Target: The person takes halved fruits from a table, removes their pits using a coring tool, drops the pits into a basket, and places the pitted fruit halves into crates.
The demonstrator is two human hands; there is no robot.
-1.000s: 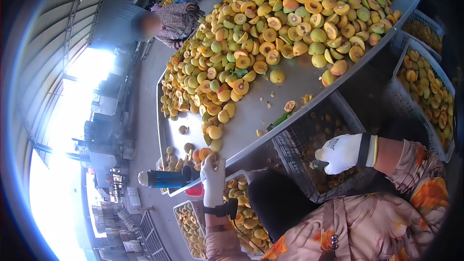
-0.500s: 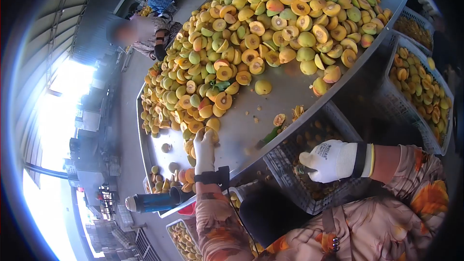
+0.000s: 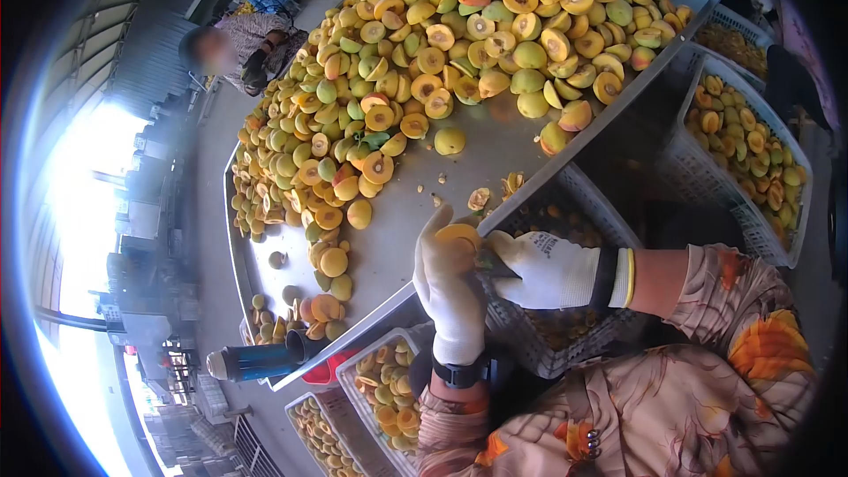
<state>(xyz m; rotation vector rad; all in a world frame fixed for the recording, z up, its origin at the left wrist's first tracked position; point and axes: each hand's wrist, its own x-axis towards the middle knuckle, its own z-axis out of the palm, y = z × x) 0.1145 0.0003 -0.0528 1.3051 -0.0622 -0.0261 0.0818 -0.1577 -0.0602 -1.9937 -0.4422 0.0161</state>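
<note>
My left hand (image 3: 449,287), in a white glove with a dark strap at the wrist, holds a halved yellow fruit (image 3: 458,237) over the near edge of the metal table (image 3: 402,203). Touching or almost touching that fruit is my right hand (image 3: 539,269), also gloved in white. Its fingers are closed on a small dark tool (image 3: 488,261), mostly hidden between the hands. Beyond them a large heap of halved fruit (image 3: 424,62) covers much of the table. Below my right hand is a grey crate (image 3: 609,208) with fruit pieces inside.
More crates of fruit stand at the right (image 3: 676,155) and below the table (image 3: 349,371). A blue bottle (image 3: 256,362) and a red container (image 3: 327,367) are near the table's left corner. One person (image 3: 256,49) is across the table, another (image 3: 799,44) at the upper right.
My left hand went to the heap's near edge, took a fruit half and came back right to my right hand. My right hand moved slightly left and up. The view has shifted.
</note>
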